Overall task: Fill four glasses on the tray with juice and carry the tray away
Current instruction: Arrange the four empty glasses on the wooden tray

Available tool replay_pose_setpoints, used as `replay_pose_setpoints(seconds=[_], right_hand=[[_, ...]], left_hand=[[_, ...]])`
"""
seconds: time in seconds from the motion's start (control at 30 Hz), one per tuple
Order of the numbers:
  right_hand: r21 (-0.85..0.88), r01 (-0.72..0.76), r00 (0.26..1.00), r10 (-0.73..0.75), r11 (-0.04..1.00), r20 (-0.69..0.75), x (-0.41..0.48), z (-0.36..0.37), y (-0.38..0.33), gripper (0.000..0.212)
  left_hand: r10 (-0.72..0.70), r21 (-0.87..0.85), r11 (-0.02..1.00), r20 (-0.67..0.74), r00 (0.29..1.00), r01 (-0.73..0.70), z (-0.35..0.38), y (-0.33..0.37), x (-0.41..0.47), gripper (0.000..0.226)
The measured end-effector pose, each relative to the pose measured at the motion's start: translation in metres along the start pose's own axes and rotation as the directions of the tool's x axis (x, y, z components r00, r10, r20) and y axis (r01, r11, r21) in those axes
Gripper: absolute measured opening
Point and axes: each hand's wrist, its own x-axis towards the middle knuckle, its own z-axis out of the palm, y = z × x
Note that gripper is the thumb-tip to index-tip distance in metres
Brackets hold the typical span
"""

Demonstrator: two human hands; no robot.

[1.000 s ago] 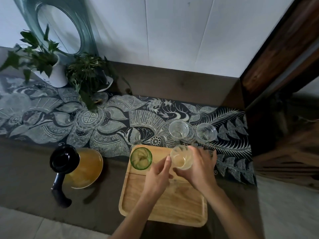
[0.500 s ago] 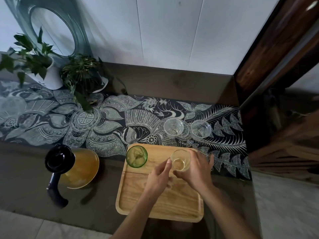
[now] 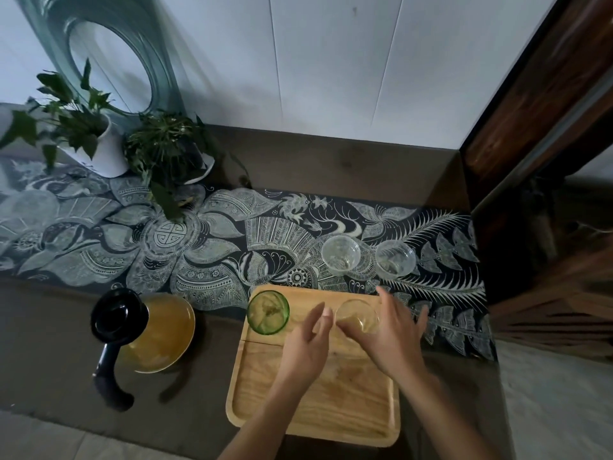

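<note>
A wooden tray [image 3: 315, 410] lies at the near edge of the counter. A green glass [image 3: 268, 312] stands in its far left corner. At the tray's far right stands a clear glass [image 3: 356, 315], and my right hand [image 3: 393, 336] curls around its right and near side. My left hand [image 3: 308, 343] hovers just left of that glass with its fingers apart, holding nothing. Two more clear glasses [image 3: 341, 253] [image 3: 394, 258] stand on the patterned runner behind the tray. A glass jug of yellow juice [image 3: 162, 330] with a black lid and handle sits left of the tray.
A dark patterned runner [image 3: 212, 247] covers the back of the counter. Two potted plants [image 3: 96, 141] [image 3: 169, 151] and a round mirror [image 3: 109, 61] stand at the back left. A dark wooden frame [image 3: 530, 111] rises on the right, where the counter ends.
My right hand has brought the clear glass down a little onto the tray's far right part. My left hand stays close beside it.
</note>
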Motion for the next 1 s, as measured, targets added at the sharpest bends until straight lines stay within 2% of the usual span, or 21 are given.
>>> replay_pose_setpoints(seconds=[0.1,0.2,0.3,0.4,0.63,0.73,0.87,1.0], right_hand=[[-0.038,0.051,0.996,-0.053,0.998,-0.074,0.026,-0.009,-0.005,0.108],[-0.134,0.099,0.992,-0.109,0.986,-0.069,0.06,-0.015,-0.014,0.113],[-0.233,0.135,0.99,-0.138,0.963,0.006,0.091,-0.014,-0.023,0.12],[-0.334,0.141,0.986,-0.102,0.932,0.132,0.115,-0.007,-0.033,0.124],[-0.427,0.147,0.96,-0.024,0.892,0.279,0.148,0.011,-0.041,0.135],[-0.443,0.132,0.957,0.002,0.887,0.289,0.155,0.015,-0.041,0.131],[-0.437,0.091,0.962,0.035,0.895,0.272,0.158,0.017,-0.041,0.115],[-0.433,0.076,0.965,0.043,0.898,0.258,0.157,0.015,-0.042,0.111]], left_hand=[[0.013,-0.043,0.999,-0.057,0.998,-0.016,-0.008,0.019,0.017,0.054],[-0.001,-0.068,0.998,-0.073,0.997,-0.004,-0.011,0.037,0.035,0.053],[-0.029,-0.112,0.994,-0.056,0.998,0.022,-0.011,0.049,0.053,0.057],[-0.086,-0.165,0.982,0.022,0.996,0.089,-0.01,0.059,0.068,0.059],[-0.162,-0.194,0.964,0.106,0.981,0.18,-0.008,0.077,0.093,0.057],[-0.189,-0.167,0.964,0.127,0.974,0.209,-0.005,0.08,0.098,0.059],[-0.225,-0.194,0.949,0.132,0.965,0.247,-0.002,0.08,0.102,0.059],[-0.208,-0.189,0.953,0.155,0.966,0.236,0.0,0.082,0.104,0.063]])
